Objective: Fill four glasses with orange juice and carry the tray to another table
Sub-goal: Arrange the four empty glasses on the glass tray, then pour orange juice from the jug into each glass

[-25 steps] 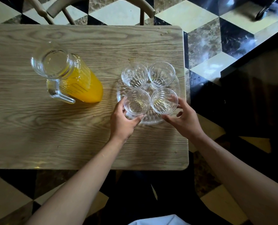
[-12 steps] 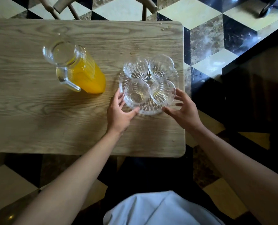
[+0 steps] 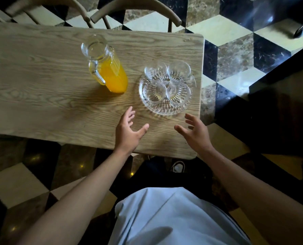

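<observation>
A round clear glass tray sits near the right end of the wooden table. Several empty cut-glass tumblers stand on it, two at the back and two at the front. A glass pitcher holding orange juice stands to the tray's left, its handle facing me. My left hand and my right hand hover open just in front of the tray, apart from it, holding nothing.
Two wooden chair backs stand behind the table's far edge. A dark table or counter is close on the right. The floor is patterned black, cream and brown tile. The table's near edge lies just below my hands.
Both hands have let go of the tray and front glasses and pulled back toward me with fingers spread. The view has moved back, so the table appears farther away.
</observation>
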